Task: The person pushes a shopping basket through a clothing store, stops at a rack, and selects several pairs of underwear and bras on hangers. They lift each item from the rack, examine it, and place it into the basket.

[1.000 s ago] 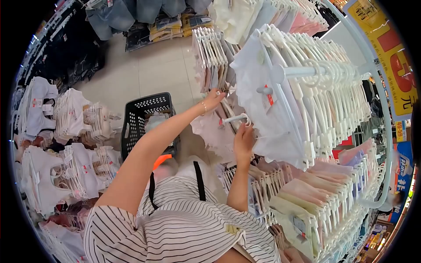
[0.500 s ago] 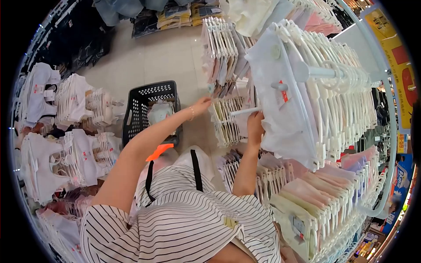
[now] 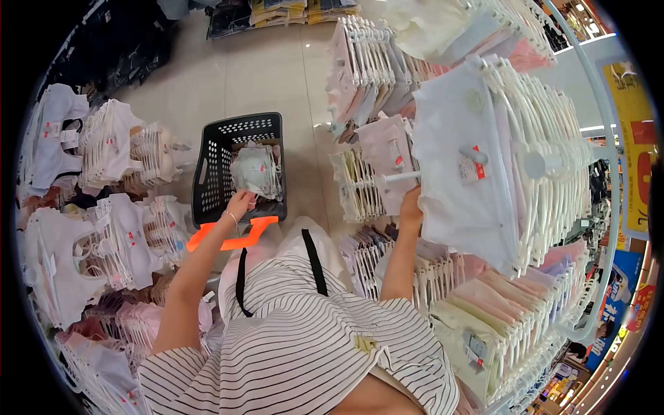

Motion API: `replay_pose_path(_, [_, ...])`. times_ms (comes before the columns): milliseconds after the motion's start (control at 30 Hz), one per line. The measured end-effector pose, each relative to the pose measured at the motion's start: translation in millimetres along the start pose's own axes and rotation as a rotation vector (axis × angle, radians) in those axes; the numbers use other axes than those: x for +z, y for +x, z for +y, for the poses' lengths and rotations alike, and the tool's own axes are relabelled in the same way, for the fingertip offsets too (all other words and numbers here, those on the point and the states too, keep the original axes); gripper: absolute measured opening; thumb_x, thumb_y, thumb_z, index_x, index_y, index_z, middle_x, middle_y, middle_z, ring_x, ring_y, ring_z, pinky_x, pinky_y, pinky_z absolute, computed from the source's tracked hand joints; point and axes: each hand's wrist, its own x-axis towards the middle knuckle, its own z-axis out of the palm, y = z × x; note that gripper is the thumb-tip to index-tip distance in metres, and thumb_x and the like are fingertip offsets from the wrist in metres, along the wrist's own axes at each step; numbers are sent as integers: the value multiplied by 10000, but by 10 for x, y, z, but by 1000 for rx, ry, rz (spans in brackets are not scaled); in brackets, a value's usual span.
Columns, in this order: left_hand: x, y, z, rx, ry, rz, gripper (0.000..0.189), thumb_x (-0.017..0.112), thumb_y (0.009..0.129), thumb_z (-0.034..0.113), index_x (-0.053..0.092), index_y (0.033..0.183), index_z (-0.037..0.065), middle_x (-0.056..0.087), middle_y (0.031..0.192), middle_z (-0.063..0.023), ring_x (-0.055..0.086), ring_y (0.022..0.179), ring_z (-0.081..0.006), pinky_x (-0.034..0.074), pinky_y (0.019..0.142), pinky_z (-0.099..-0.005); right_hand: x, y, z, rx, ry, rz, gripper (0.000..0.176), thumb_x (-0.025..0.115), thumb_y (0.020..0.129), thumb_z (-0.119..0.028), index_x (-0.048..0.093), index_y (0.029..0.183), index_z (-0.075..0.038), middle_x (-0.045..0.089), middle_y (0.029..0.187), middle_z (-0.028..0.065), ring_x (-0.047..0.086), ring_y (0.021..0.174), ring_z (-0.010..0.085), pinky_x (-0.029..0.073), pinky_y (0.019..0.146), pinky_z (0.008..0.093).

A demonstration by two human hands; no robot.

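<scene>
My left hand (image 3: 240,203) is over the near side of a black basket (image 3: 209,183) on the floor, with its fingers bent at the lower edge of the pale grey packaged garments (image 3: 256,169) inside. Whatever those fingers hold is too small to make out. At the rack, my right hand (image 3: 411,207) is raised beside a white hanging garment (image 3: 453,166), just below the end of a white display bar (image 3: 401,177). The garment's edge is next to its fingers, which are partly hidden.
An orange handle (image 3: 235,240) lies across the basket's near end. White garments on hangers (image 3: 117,142) line the left side. To the right are more racks, with pastel garments (image 3: 477,311) low down. Pale floor tiles (image 3: 304,90) extend beyond the basket.
My left hand has moved from near the hanging garments on the right, down and left into the basket. A pink garment shows more fully behind the display bar. My right hand stays beside the rack.
</scene>
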Motion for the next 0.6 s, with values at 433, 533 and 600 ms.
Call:
replay_pose_path(433, [-524,804,-656,-81,12,-63,217,449,867,182,555,933,5,608,848,-97,565,684,-163,454,651,-269,-147,191,-250,582,805,-258,417,508,757,-72,442,1142,74,482,1154,250,454,1066,416,317,928,499])
replay_pose_path(533, [-537,1246,-1029,-35,161,-14,253,464,851,217,545,937,-7,614,857,-144,586,728,-250,457,675,-314,-1134,401,-543,768,620,-354,411,480,765,-37,418,1155,78,429,1219,252,396,1130,420,282,952,501])
replay_pose_path(600, [-573,1459,-1309,-63,227,-4,308,483,830,268,533,963,-5,609,886,-186,580,826,-341,449,728,-368,-1172,117,-1004,605,584,12,416,465,763,-2,402,1166,80,402,1246,248,365,1157,415,264,969,487])
